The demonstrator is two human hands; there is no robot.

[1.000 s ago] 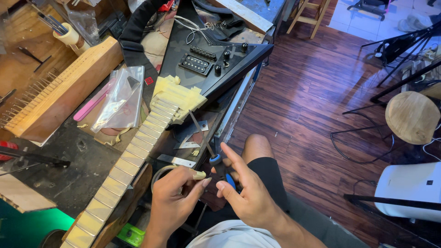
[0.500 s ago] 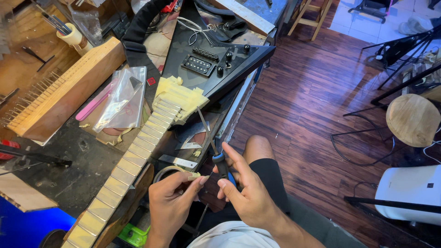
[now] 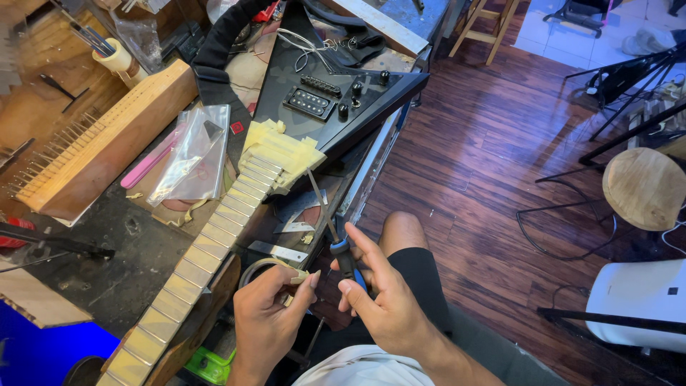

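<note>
Masking tape [image 3: 266,266], a pale roll lying at the bench edge in the lower middle of the frame, is what the left hand [image 3: 268,318] works at: thumb and forefinger are pressed together on a small torn scrap of tape [image 3: 299,276] just above the roll. Half a second ago the same pinch sat slightly lower and the screwdriver's shaft pointed more steeply up the frame; a second ago the scrap showed against the hand less plainly. Now the scrap is lifted clear between the fingertips, which I judge to mean a piece has come free of the roll and is ready for use. The right hand [image 3: 386,304] is curled round the blue and black handle of a screwdriver [image 3: 332,229], forefinger stretched along it, the thin metal shaft slanting up and left toward the taped end of the guitar neck [image 3: 214,236]. Both wrists rise from the bottom edge and the hands are close together over the person's knee [image 3: 401,232]. The neck runs from lower left to the black angular guitar body [image 3: 336,107] in the upper middle, its frets bared between strips of tape. A wooden block [image 3: 107,143] and a clear plastic bag [image 3: 189,150] lie at the upper left.
</note>
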